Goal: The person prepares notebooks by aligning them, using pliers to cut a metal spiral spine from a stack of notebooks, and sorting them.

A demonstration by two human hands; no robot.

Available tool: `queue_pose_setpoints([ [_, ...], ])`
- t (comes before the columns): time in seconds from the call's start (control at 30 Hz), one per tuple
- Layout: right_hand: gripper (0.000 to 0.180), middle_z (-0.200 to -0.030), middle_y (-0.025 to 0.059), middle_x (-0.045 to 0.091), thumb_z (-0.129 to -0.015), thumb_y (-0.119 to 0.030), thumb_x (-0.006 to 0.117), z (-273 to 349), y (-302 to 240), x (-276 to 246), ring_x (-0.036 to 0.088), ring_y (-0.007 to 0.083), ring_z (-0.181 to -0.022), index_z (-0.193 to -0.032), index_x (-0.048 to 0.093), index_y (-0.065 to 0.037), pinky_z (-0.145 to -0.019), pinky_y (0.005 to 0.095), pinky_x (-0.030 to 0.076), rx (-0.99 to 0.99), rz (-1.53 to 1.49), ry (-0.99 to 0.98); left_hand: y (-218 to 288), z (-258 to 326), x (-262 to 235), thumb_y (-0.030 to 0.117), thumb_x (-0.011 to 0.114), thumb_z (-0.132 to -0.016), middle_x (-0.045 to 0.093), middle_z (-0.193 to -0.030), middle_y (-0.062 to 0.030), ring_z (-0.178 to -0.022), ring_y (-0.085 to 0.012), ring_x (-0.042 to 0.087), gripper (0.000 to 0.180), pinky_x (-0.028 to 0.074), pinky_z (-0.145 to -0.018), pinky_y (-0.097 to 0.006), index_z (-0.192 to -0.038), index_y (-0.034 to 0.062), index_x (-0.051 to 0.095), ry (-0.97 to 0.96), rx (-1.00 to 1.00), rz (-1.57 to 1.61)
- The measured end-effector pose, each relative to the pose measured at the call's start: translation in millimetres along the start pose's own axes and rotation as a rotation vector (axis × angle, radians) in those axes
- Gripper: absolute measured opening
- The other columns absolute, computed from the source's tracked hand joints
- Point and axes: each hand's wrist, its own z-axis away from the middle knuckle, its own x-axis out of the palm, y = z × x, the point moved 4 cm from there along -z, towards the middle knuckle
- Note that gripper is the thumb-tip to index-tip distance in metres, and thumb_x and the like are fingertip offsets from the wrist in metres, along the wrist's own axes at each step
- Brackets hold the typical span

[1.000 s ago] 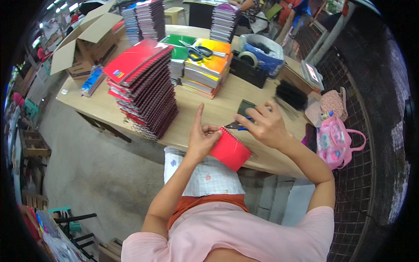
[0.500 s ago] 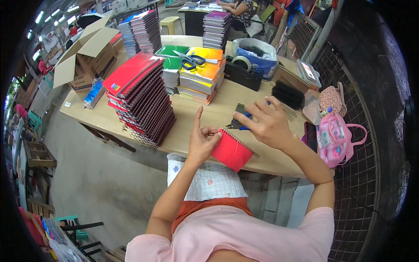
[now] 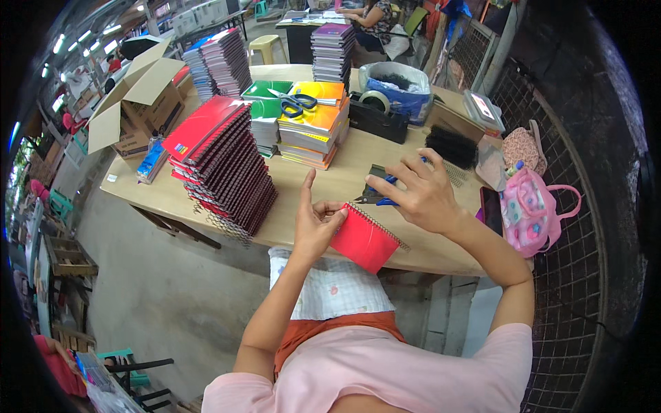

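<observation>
My left hand (image 3: 318, 226) pinches a small red spiral notebook (image 3: 365, 241) at its upper left corner, thumb on the cover and index finger pointing up. A dark wire coil (image 3: 379, 226) runs along the notebook's upper edge, its end sticking out past the right corner. Above and to the right, my right hand (image 3: 428, 196) is raised off the notebook, fingers bent and apart, with nothing visible in them. Beneath it on the table lie blue-handled pliers (image 3: 387, 201), partly hidden by that hand. A tall stack of red spiral notebooks (image 3: 231, 162) stands to the left.
Blue-handled scissors (image 3: 297, 104) lie on green and yellow notebook stacks (image 3: 313, 131). Behind are a black tape dispenser (image 3: 377, 120), a lined bucket (image 3: 406, 103) and black coils (image 3: 451, 150). A pink bag (image 3: 529, 213) is at right, an open carton (image 3: 141, 113) at far left.
The view has shifted slightly. Both hands and the red notebook keep nearly the same pose; nothing has been picked up or put down.
</observation>
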Motion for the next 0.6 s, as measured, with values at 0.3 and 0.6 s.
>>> queue_pose_setpoints([
  [0.3, 0.024, -0.103, -0.0024, 0.061, -0.084, -0.025, 0.062, -5.3, -8.5, -2.4, 0.057, 0.0135, -0.104, -0.107, 0.067, -0.021, -0.098, 0.0421, 0.038, -0.198, 0.122, 0.093, 4.3, 3.6, 4.9, -0.008, 0.069, -0.085, 0.07, -0.095, -0.0151, -0.087, -0.0171, 0.068, 0.096, 0.058, -0.077, -0.031, -0.159, 0.0106, 0.011, -0.045, -0.036, 0.044],
  [0.6, 0.024, -0.099, -0.0026, 0.061, -0.085, -0.026, 0.062, 0.1, -8.2, -9.0, 0.058, 0.0141, -0.102, -0.107, 0.068, -0.02, -0.094, 0.0419, 0.04, -0.208, 0.108, 0.103, 6.6, 6.4, 9.0, -0.008, 0.069, -0.084, 0.07, -0.094, -0.0155, -0.087, -0.0167, 0.068, 0.096, 0.057, -0.075, -0.03, -0.159, 0.0094, 0.011, -0.05, -0.071, 0.023],
])
